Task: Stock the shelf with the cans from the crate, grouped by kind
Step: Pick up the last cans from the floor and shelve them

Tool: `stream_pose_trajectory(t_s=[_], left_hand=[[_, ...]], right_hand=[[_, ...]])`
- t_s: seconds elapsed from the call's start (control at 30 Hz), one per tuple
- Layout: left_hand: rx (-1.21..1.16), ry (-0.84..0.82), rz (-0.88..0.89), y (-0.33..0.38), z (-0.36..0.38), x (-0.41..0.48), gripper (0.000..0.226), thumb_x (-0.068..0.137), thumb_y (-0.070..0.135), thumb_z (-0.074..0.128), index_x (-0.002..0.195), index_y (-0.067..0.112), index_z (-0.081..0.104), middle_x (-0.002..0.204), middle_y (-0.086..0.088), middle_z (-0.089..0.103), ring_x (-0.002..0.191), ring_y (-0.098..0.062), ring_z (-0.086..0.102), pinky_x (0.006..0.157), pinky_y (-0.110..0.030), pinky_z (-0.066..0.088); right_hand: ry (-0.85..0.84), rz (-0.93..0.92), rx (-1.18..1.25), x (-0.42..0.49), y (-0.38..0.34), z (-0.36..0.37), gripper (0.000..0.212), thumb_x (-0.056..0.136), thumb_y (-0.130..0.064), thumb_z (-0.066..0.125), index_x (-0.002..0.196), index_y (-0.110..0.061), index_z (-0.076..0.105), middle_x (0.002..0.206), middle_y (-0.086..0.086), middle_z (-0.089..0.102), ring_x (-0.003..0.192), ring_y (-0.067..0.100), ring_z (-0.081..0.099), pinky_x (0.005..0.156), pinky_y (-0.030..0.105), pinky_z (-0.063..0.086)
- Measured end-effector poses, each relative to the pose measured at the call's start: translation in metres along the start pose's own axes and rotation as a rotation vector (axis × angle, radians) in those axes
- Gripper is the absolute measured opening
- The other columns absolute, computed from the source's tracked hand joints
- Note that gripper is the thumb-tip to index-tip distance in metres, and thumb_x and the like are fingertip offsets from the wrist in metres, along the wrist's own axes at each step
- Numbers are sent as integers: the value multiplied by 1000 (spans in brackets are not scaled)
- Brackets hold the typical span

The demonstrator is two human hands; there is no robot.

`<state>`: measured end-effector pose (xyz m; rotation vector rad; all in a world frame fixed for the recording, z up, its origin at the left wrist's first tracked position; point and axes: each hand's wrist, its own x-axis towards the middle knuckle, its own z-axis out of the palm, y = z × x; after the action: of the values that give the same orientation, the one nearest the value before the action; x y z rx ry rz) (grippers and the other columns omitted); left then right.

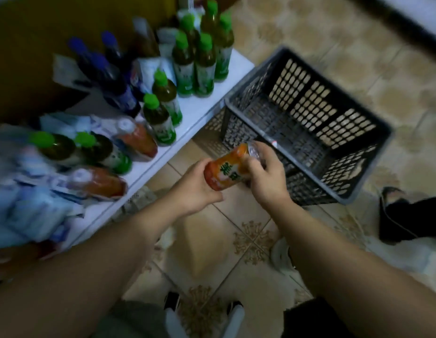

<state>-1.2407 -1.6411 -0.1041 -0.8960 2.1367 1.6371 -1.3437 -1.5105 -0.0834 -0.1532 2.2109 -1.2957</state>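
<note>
Can (230,168), orange and tilted, sits between your hands over the tiled floor, your left hand (200,189) curled round its lower end and your right hand (265,176) gripping its silver top, just near the grey crate (317,111), right of the white shelf (197,111).

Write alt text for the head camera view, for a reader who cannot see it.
Two hands hold an orange drink can over a tiled floor: the left hand at its base, the right hand at its silver top. Beyond stands a grey plastic crate; a white shelf carries green-capped bottles.
</note>
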Motion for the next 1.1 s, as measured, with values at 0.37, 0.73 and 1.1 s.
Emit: stream_pose_trajectory(t_s=[0.37,0.73,1.1], left_hand=[[-88,426,317,94,-98,-215,68,73,6,79,129,22,44,108,7,60,93,-7,62,75,-16,51],[117,869,193,54,-203,-403,73,83,31,71,144,22,34,143,0,44,130,-17,44,102,-30,38],[542,915,-177,39,-270,-420,70,90,59,45,147,20,31,153,-3,31,137,-23,33,111,-40,29]], right_hand=[[-248,-257,398,-161,-182,6,63,77,-33,77,131,-23,47,117,3,61,101,22,65,81,43,58],[-488,-734,101,-284,-315,100,69,75,-33,81,132,-30,43,116,-2,60,101,15,62,87,39,55],[-442,-824,17,-268,-373,142,75,78,-26,78,140,-25,37,116,-6,51,113,21,55,92,35,48]])
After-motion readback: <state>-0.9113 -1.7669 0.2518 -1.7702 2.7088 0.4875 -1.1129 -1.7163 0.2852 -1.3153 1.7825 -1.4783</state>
